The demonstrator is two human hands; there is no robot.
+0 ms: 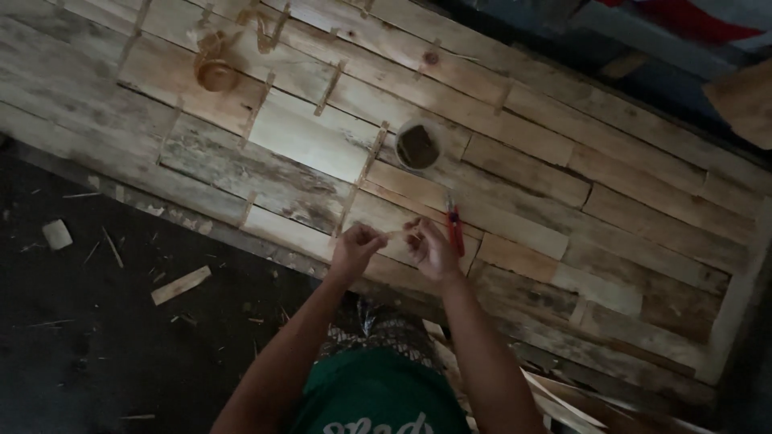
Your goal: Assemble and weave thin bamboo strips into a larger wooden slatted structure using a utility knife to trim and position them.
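A broad panel of pale wooden boards (515, 173) fills most of the view, running off the top and left edges, its right end lost in shadow. Thin wooden slips stand in the gaps between the boards. Below it lies a dark floor (96, 354) littered with chips and an offcut of wood (180, 285); this side is open, while at lower right loose slats crowd the panel's edge. The dim light blurs fine detail.

On the panel sit a round cup (418, 145) with dark contents and, further up left, a brownish container (215, 71) too blurred to tell apart. A red-handled tool (455, 229) lies just beside the right hand, its tip hidden behind it.

The left hand (355, 247) and right hand (430, 249) meet over the panel's near edge, fingers pressed together, pinching a thin wooden sliver (396, 234) between them. Its ends are covered by the fingers.
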